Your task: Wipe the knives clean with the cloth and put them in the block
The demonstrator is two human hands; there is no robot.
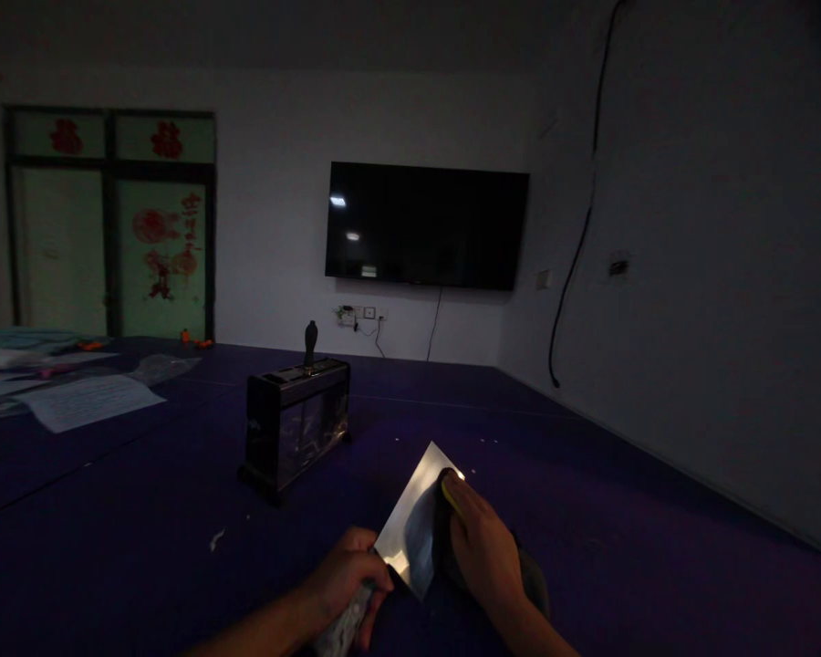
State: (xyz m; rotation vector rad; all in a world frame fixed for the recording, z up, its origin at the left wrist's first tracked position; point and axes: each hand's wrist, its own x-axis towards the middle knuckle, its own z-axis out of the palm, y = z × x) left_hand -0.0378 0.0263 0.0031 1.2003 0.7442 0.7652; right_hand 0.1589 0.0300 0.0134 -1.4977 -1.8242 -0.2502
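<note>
My left hand (352,575) is closed around the handle (342,630) of a cleaver, low in the middle of the view. Its shiny rectangular blade (414,511) points up and away, tilted, with bright light at two corners. Against the right side of the blade, my right hand (483,543) presses a dark cloth (444,525) with a yellow edge, fingers together. Part of the cloth hangs out beyond my right wrist. Farther off to the left stands a black knife block (297,424) with clear-looking sides, and one dark handle (310,345) sticks up from its top.
The dark purple tabletop (178,484) carries a few small white scraps (217,538). Papers (92,401) and clear plastic lie at the left, with small orange objects (195,339) near the far edge. A television (428,226) and hanging cable (575,265) are on the walls.
</note>
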